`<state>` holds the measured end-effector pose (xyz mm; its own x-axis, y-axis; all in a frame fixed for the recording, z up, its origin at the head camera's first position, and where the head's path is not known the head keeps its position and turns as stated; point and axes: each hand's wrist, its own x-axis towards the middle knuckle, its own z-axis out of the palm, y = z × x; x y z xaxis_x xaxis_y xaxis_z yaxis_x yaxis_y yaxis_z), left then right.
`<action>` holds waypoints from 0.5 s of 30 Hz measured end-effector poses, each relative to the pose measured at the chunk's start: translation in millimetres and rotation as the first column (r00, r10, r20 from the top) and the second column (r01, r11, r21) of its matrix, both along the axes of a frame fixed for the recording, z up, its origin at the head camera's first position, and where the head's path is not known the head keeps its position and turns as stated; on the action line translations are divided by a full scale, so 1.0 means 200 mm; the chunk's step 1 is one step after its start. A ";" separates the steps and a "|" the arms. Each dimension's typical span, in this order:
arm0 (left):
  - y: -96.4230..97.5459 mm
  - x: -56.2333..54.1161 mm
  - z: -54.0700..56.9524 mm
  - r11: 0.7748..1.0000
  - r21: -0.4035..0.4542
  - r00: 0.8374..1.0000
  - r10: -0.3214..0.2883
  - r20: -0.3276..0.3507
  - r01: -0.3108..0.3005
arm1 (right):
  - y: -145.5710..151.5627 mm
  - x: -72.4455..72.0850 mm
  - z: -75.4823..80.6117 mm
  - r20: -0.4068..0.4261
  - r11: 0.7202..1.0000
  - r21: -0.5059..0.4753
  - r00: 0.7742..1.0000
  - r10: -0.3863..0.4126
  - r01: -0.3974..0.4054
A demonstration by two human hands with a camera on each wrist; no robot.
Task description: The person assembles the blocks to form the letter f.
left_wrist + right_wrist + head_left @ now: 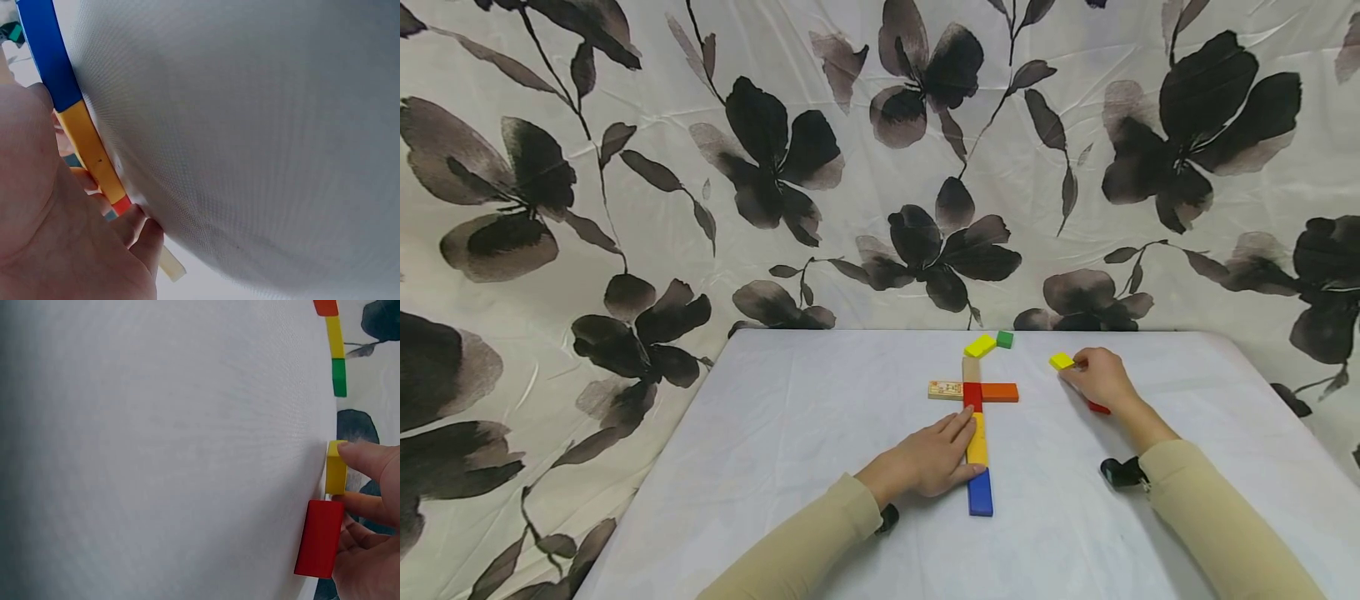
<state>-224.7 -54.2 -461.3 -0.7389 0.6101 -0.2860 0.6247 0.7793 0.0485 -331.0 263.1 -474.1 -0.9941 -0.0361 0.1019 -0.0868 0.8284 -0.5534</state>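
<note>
My left hand point(928, 457) rests along a line of flat blocks, fingertips by the red block point(972, 395) and thumb near where the yellow-orange block point(977, 440) meets the blue block point(981, 493). Above the red one lies a plain wooden block point(972, 370). A printed wooden block point(945, 390) and an orange block point(1001, 392) extend to its two sides. On the right, my right hand point(1101, 379) pinches a small yellow block point(336, 469) between thumb and finger. Beside that hand lies a red block point(319, 539), mostly hidden in the head view.
Beyond the line, a yellow block point(980, 346) lies slanted next to a green block point(1004, 339), close to the far edge of the white table point(790, 417). Behind hangs a floral cloth point(820, 275). Dark devices sit at both wrists.
</note>
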 end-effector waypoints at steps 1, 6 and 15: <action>0.00 0.00 0.00 1.000 0.002 1.000 0.000 0.001 0.000 | 0.00 0.00 0.00 -0.001 1.000 -0.001 1.000 -0.001 0.001; -0.01 0.00 0.01 1.000 0.010 1.000 -0.001 -0.002 0.001 | 0.00 -0.02 0.01 0.006 1.000 -0.003 1.000 -0.008 0.008; -0.01 0.00 0.00 1.000 0.015 1.000 -0.002 0.023 0.001 | 0.01 -0.04 0.02 0.024 1.000 -0.001 0.999 -0.024 0.024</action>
<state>-225.5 -55.3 -460.8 -0.7315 0.6156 -0.2931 0.6244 0.7775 0.0746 -339.6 264.1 -470.9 -0.9969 -0.0117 0.0777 -0.0530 0.8295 -0.5560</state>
